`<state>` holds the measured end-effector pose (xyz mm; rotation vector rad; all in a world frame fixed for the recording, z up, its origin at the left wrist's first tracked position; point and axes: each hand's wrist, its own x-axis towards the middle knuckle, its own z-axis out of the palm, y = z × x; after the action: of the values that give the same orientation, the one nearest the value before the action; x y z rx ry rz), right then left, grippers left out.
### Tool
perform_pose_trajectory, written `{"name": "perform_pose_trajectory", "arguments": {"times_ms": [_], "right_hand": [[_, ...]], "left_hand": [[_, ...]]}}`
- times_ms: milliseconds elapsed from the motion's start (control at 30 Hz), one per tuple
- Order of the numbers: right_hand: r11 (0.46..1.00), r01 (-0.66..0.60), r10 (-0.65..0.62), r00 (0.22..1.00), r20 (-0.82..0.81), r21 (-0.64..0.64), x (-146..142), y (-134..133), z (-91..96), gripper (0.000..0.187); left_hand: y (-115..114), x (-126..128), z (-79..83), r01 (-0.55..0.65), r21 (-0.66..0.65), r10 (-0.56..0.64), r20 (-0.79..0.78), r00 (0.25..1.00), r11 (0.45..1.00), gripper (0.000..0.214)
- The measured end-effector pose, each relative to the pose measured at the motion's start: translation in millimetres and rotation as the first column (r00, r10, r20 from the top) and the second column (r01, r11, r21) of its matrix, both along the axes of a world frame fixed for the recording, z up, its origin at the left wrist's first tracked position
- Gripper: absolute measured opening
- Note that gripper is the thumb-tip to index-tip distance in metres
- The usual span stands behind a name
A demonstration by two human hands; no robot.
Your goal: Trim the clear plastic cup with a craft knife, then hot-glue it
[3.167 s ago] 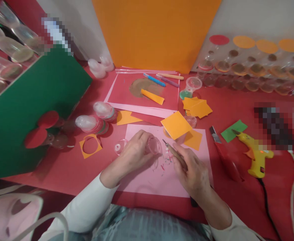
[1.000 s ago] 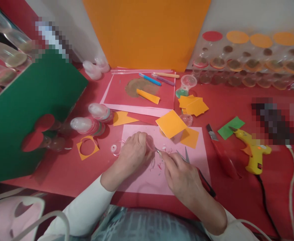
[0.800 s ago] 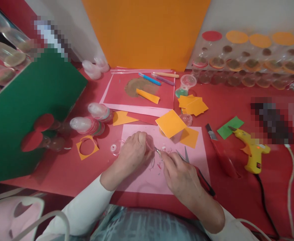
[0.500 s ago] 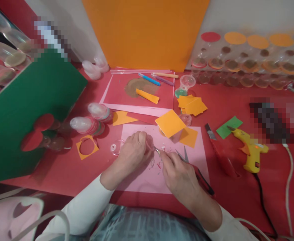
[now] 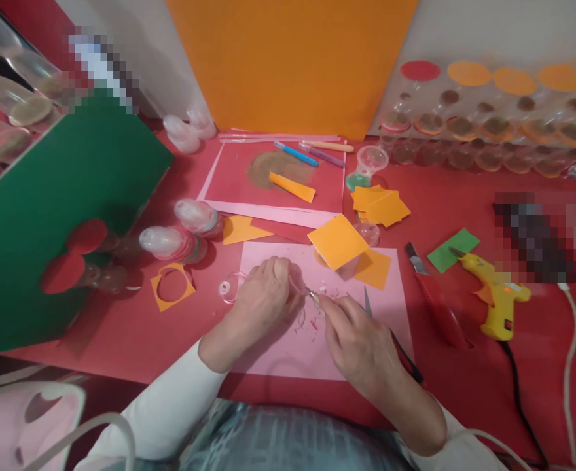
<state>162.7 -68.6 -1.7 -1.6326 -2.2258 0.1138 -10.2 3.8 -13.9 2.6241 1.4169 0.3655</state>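
My left hand is curled round a small clear plastic cup resting on a pink paper sheet. My right hand pinches a thin pointed tool whose metal tip meets the cup's rim. Small plastic and paper shavings lie between the two hands. A pair of scissors lies just beyond my right hand, partly hidden by it. A cut-off clear ring sits left of my left hand.
Orange paper squares and a stack lie beyond the pink sheet. A red utility knife and yellow glue gun with its cord are on the right. Stacked clear cups and a green board stand left.
Since the oldest frame my right hand moved left, bringing the tool's tip to the cup, and scissors now show beside it. Over the last second both hands barely moved.
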Motion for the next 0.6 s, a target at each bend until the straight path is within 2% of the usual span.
{"name": "perform_pose_trajectory", "arguments": {"times_ms": [433, 600], "right_hand": [[1.0, 0.014, -0.015, 0.997, 0.077, 0.005, -5.1, -1.8, -3.4, 0.033], [0.998, 0.013, -0.019, 0.995, 0.096, 0.06, -9.0, 1.2, -4.7, 0.033]], "left_hand": [[0.9, -1.0, -1.7, -0.003, -0.031, 0.002, -0.032, 0.999, 1.0, 0.011], [3.0, -1.4, 1.4, 0.021, -0.063, -0.022, -0.012, 1.0, 0.998, 0.014]]}}
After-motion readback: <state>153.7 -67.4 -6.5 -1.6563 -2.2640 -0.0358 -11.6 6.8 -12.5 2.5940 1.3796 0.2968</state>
